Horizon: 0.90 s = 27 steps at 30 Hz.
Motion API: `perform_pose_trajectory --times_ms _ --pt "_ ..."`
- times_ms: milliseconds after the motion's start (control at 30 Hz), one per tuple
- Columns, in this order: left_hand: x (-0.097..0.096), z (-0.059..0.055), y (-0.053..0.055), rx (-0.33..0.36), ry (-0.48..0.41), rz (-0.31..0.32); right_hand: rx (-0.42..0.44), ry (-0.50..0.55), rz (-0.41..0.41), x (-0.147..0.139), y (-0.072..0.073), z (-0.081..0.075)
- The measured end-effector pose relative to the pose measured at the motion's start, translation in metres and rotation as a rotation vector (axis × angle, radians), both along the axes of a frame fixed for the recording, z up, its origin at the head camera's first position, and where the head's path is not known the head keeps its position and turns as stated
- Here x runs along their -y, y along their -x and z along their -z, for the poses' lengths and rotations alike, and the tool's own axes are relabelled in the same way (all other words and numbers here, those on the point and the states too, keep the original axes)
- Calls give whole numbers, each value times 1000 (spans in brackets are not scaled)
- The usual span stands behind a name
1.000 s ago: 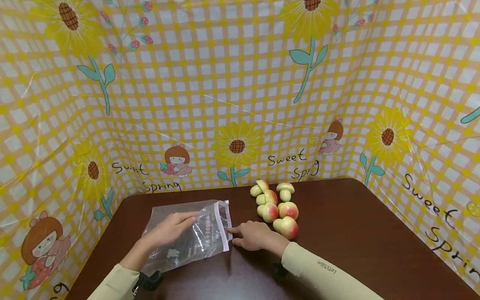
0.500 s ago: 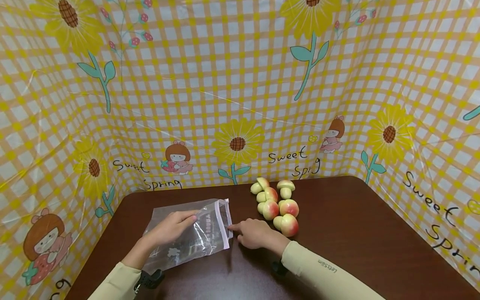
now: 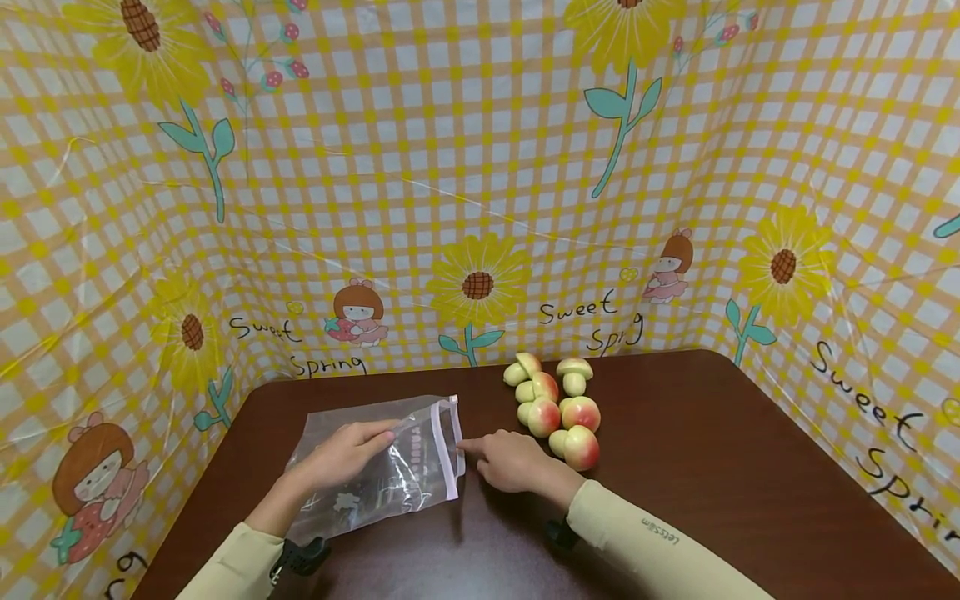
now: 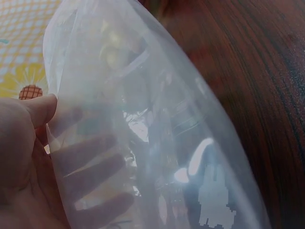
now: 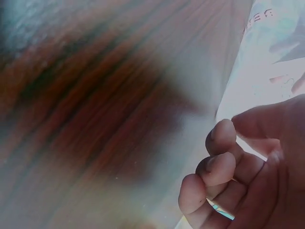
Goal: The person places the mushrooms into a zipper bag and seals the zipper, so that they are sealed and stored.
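A clear plastic zip bag (image 3: 401,479) with a pale pink zip strip lies on the left half of the table, its mouth facing right. My left hand (image 3: 345,452) grips the bag at its upper side. In the left wrist view the thumb (image 4: 43,109) is outside the bag's edge, and the other fingers (image 4: 97,171) show through the plastic. At the mouth, my right hand (image 3: 510,461) pinches the rim between index fingertip and thumb. The right wrist view shows its other fingers (image 5: 217,169) curled. The exact pinch point is partly hidden.
Several cream and red mushroom-shaped pieces (image 3: 543,417) sit in two loose rows beyond the right hand. They rest on a dark brown wooden table (image 3: 705,450). A yellow checked cloth (image 3: 480,167) with sunflowers rises along the back and both sides.
My right hand has slid slightly away from me along the bag's mouth, and its thumb has gone out of sight in the head view. The left hand keeps its place.
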State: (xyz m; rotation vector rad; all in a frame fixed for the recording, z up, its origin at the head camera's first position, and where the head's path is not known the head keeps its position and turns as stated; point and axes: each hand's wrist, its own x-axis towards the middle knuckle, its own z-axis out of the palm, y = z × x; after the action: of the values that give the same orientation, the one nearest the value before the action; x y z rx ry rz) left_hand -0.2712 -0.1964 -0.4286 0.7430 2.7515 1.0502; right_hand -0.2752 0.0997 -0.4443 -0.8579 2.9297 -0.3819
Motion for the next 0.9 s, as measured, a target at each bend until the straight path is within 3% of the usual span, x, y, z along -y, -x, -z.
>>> perform_pose_trajectory --times_ms 400,600,900 --pt "-3 2 -2 -4 -10 -17 -100 139 -15 -10 0 -1" --pt "-3 2 0 5 -13 -16 -129 161 -6 -15 1 -9" --pt "-4 6 1 9 -5 -38 -140 172 27 -26 -11 -23"
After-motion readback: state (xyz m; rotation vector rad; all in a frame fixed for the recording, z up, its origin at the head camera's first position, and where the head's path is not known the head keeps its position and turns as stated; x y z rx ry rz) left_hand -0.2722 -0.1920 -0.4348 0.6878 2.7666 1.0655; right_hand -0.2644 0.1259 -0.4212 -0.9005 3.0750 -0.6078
